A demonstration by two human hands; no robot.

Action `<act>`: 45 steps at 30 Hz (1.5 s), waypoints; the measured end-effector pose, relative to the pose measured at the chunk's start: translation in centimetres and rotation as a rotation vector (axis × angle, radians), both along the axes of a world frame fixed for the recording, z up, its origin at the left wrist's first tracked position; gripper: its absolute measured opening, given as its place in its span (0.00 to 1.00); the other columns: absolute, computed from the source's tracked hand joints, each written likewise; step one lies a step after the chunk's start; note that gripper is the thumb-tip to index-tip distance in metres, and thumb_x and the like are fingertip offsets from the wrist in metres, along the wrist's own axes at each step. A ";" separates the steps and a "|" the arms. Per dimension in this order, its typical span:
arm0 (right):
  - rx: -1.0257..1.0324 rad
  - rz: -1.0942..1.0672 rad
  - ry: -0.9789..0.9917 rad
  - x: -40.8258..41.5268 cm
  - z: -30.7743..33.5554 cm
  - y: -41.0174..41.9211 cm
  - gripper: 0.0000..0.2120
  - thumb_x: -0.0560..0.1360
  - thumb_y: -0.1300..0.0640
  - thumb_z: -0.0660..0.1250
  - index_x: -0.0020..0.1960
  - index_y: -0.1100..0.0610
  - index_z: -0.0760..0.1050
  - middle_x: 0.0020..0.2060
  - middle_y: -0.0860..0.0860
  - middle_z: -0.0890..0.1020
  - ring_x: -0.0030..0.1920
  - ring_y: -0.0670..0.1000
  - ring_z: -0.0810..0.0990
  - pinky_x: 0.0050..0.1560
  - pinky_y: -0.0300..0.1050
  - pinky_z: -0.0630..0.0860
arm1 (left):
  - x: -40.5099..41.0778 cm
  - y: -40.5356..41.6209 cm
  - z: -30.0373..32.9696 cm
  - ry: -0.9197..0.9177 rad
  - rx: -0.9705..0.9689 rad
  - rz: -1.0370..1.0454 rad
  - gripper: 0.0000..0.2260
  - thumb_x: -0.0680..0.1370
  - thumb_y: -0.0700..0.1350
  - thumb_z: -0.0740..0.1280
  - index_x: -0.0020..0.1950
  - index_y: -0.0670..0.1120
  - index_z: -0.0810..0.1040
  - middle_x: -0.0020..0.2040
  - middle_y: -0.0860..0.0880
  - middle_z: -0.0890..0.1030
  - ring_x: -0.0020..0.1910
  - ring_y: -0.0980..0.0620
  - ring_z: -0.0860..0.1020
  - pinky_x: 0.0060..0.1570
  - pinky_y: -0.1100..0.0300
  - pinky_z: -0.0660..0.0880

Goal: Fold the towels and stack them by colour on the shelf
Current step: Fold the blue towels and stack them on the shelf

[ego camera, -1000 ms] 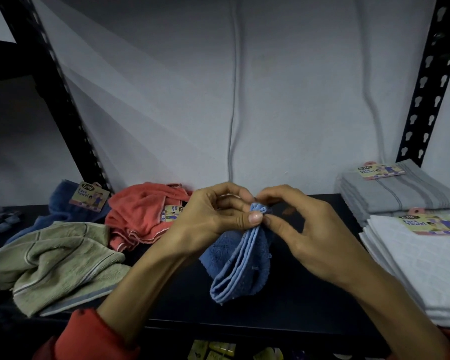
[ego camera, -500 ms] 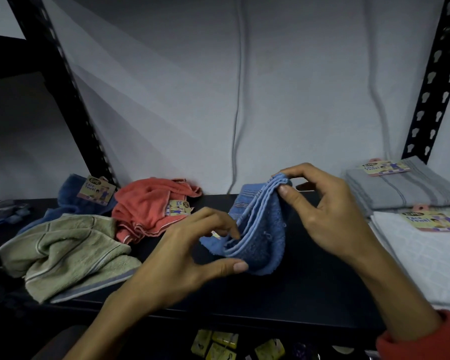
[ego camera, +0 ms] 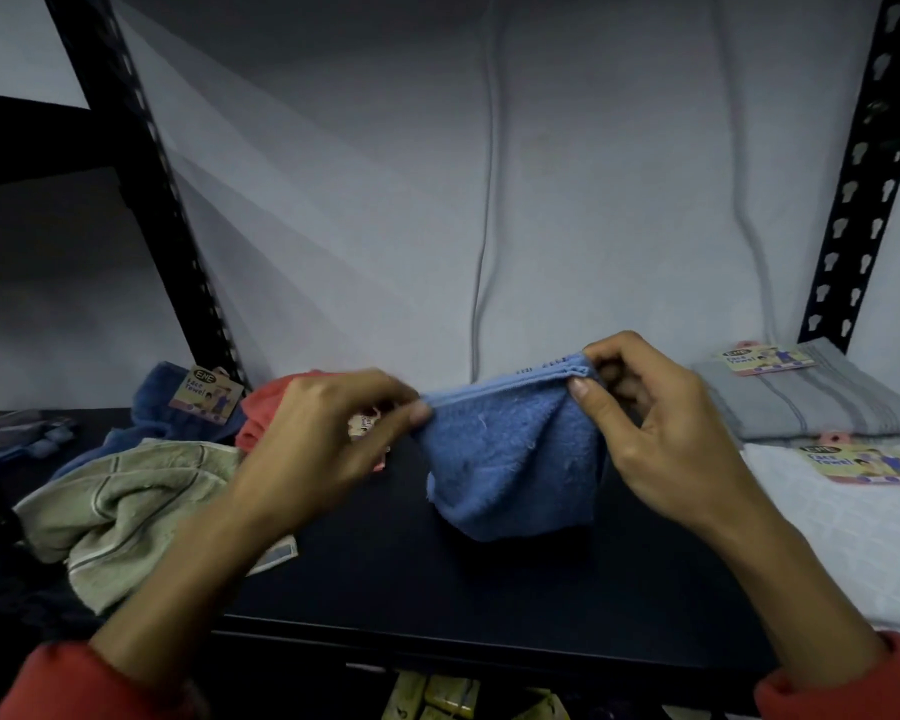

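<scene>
A light blue towel (ego camera: 510,459) hangs folded above the black shelf (ego camera: 437,579), its top hem stretched between both hands. My left hand (ego camera: 323,449) pinches the hem's left end. My right hand (ego camera: 661,433) pinches the right corner, slightly higher. On the left lie a crumpled green towel (ego camera: 120,506), a red towel (ego camera: 266,413) partly hidden behind my left hand, and a dark blue towel (ego camera: 157,402) with a paper tag. On the right sit a folded grey towel (ego camera: 811,402) and a folded white towel (ego camera: 853,532), both tagged.
Black slotted uprights stand at the back left (ego camera: 141,189) and back right (ego camera: 863,168). A grey wall with a hanging cable (ego camera: 484,220) closes the back. Yellow packets (ego camera: 437,698) show on the level below the shelf's front edge.
My hands have drawn apart, pulling the bunched blue towel's top edge out into a line. My left hand moved up and left to the hem's end; my right hand stayed at the right corner.
</scene>
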State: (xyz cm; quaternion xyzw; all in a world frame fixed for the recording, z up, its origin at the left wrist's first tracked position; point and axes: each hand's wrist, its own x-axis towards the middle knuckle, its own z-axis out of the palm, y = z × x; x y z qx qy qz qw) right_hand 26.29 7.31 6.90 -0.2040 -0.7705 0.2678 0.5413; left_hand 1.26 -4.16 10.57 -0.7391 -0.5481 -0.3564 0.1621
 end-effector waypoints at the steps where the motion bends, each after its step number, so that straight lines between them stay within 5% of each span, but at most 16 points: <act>1: -0.002 0.023 0.011 -0.1 0.2 -0.2 0.04 0.81 0.58 0.66 0.50 0.49 0.74 0.42 0.46 0.80 0.42 0.51 0.82 0.44 0.60 0.79 | 0.0 0.2 1.0 0.016 0.016 0.025 0.09 0.80 0.52 0.69 0.48 0.48 0.85 0.41 0.57 0.84 0.40 0.62 0.81 0.43 0.60 0.77; 4: 0.016 0.042 0.074 -0.1 1.1 -1.0 0.01 0.81 0.59 0.65 0.53 0.54 0.74 0.43 0.51 0.82 0.43 0.59 0.83 0.43 0.62 0.80 | 0.2 0.7 4.0 0.044 0.049 0.062 0.08 0.82 0.51 0.67 0.50 0.48 0.83 0.42 0.58 0.83 0.44 0.62 0.81 0.47 0.62 0.76; 9: 0.022 0.101 0.208 -0.7 2.7 -2.3 0.04 0.79 0.65 0.67 0.53 0.59 0.76 0.46 0.47 0.84 0.50 0.47 0.84 0.50 0.38 0.80 | 3.4 1.3 6.7 0.004 -0.211 -0.034 0.21 0.78 0.67 0.64 0.65 0.56 0.73 0.56 0.58 0.82 0.57 0.63 0.79 0.56 0.68 0.75; 12: -0.027 0.166 0.240 -1.2 2.8 -3.0 0.08 0.79 0.65 0.67 0.56 0.56 0.74 0.48 0.49 0.86 0.49 0.48 0.86 0.49 0.40 0.81 | 5.7 2.8 6.1 0.172 -0.235 -0.040 0.16 0.79 0.62 0.65 0.60 0.54 0.77 0.47 0.56 0.83 0.44 0.60 0.79 0.45 0.66 0.71; 16: -0.098 0.232 0.270 -0.6 2.8 -3.1 0.13 0.79 0.63 0.68 0.59 0.54 0.66 0.47 0.56 0.85 0.48 0.56 0.86 0.50 0.60 0.82 | 6.6 3.6 5.9 0.158 -0.123 -0.069 0.06 0.82 0.50 0.66 0.53 0.49 0.78 0.38 0.54 0.80 0.36 0.55 0.73 0.37 0.66 0.67; 23: 0.014 0.079 0.109 -0.8 1.8 -2.5 0.03 0.79 0.56 0.69 0.51 0.49 0.76 0.45 0.44 0.83 0.49 0.48 0.83 0.48 0.38 0.77 | 6.7 3.6 7.8 0.162 0.032 -0.063 0.08 0.83 0.54 0.63 0.56 0.52 0.78 0.33 0.55 0.77 0.31 0.57 0.72 0.33 0.55 0.69; 26: -0.082 0.138 0.142 -1.1 1.0 -1.9 0.07 0.81 0.54 0.66 0.44 0.53 0.76 0.36 0.46 0.79 0.37 0.43 0.78 0.37 0.39 0.74 | 6.6 3.8 9.2 0.219 0.074 -0.034 0.11 0.83 0.58 0.61 0.56 0.52 0.75 0.32 0.51 0.77 0.29 0.55 0.72 0.33 0.52 0.70; 28: -0.119 0.123 0.188 -1.4 0.3 -1.3 0.11 0.82 0.53 0.64 0.42 0.56 0.73 0.33 0.53 0.75 0.34 0.49 0.73 0.35 0.42 0.71 | 6.4 4.1 10.2 0.240 0.086 0.010 0.13 0.83 0.60 0.59 0.56 0.52 0.74 0.32 0.49 0.77 0.30 0.51 0.72 0.34 0.49 0.73; 31: -0.170 0.144 0.201 -2.1 -0.9 -1.3 0.04 0.81 0.54 0.64 0.53 0.53 0.73 0.42 0.52 0.82 0.43 0.50 0.82 0.43 0.40 0.77 | 5.7 4.4 11.4 0.205 0.119 0.067 0.15 0.83 0.62 0.58 0.54 0.52 0.72 0.33 0.48 0.76 0.33 0.45 0.73 0.37 0.45 0.73; 35: -0.340 0.286 0.117 -2.2 -2.0 -1.0 0.12 0.82 0.52 0.63 0.64 0.46 0.67 0.48 0.51 0.85 0.47 0.46 0.84 0.45 0.39 0.79 | 4.6 3.9 12.6 0.161 0.182 0.125 0.16 0.83 0.63 0.58 0.50 0.51 0.73 0.32 0.50 0.74 0.35 0.45 0.74 0.39 0.45 0.74; 38: -0.195 0.133 -0.005 -1.5 -2.2 -0.2 0.06 0.84 0.53 0.58 0.53 0.54 0.72 0.33 0.46 0.77 0.34 0.42 0.72 0.38 0.38 0.71 | 3.2 3.5 12.9 0.196 0.187 0.238 0.18 0.83 0.62 0.57 0.46 0.49 0.73 0.32 0.50 0.73 0.36 0.43 0.72 0.37 0.48 0.71; 40: -0.085 0.011 -0.052 -0.4 -1.5 0.5 0.15 0.84 0.53 0.57 0.42 0.60 0.68 0.30 0.43 0.67 0.33 0.41 0.65 0.35 0.41 0.66 | 1.8 3.8 12.2 0.187 0.117 0.331 0.20 0.84 0.62 0.56 0.42 0.48 0.71 0.32 0.51 0.71 0.38 0.42 0.70 0.38 0.49 0.70; 45: -0.133 -0.073 -0.356 3.3 0.1 2.2 0.21 0.81 0.46 0.64 0.36 0.59 0.71 0.26 0.44 0.66 0.28 0.43 0.64 0.33 0.44 0.64 | -1.4 5.8 5.5 0.002 -0.290 0.359 0.19 0.85 0.56 0.58 0.39 0.47 0.71 0.33 0.50 0.72 0.43 0.38 0.75 0.43 0.52 0.66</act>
